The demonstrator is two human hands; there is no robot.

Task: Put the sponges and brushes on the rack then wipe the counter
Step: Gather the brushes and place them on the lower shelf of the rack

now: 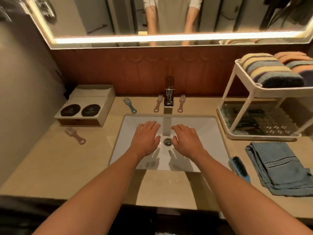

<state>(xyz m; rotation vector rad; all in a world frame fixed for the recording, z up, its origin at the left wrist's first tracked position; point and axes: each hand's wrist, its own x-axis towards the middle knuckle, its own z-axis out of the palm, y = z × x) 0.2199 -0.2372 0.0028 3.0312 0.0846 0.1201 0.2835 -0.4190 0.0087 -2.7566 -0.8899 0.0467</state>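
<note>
Brushes lie around the sink (128, 126): first pink brush (75, 136) at 9 o'clock, small blue brush (129, 106) at 11, second pink brush (158, 106) and third pink brush (181, 106) flanking the faucet (169, 97) at 12, hairbrush (239, 167) at 4. Left hand (146, 138) and right hand (186, 139) hover over the basin, fingers spread, holding nothing. The brushes are best lifted by their handles, leftmost first, toward the rack (257, 137) at 2, whose top tier holds the sponges (264, 72). Box (88, 102) and towel (279, 168) would obstruct wiping.

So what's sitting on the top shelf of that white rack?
Striped sponges, yellow, blue and orange, lie packed side by side on the top shelf of the rack. The picture's edge cuts off the right end, and the sponges cover the shelf floor.
</note>
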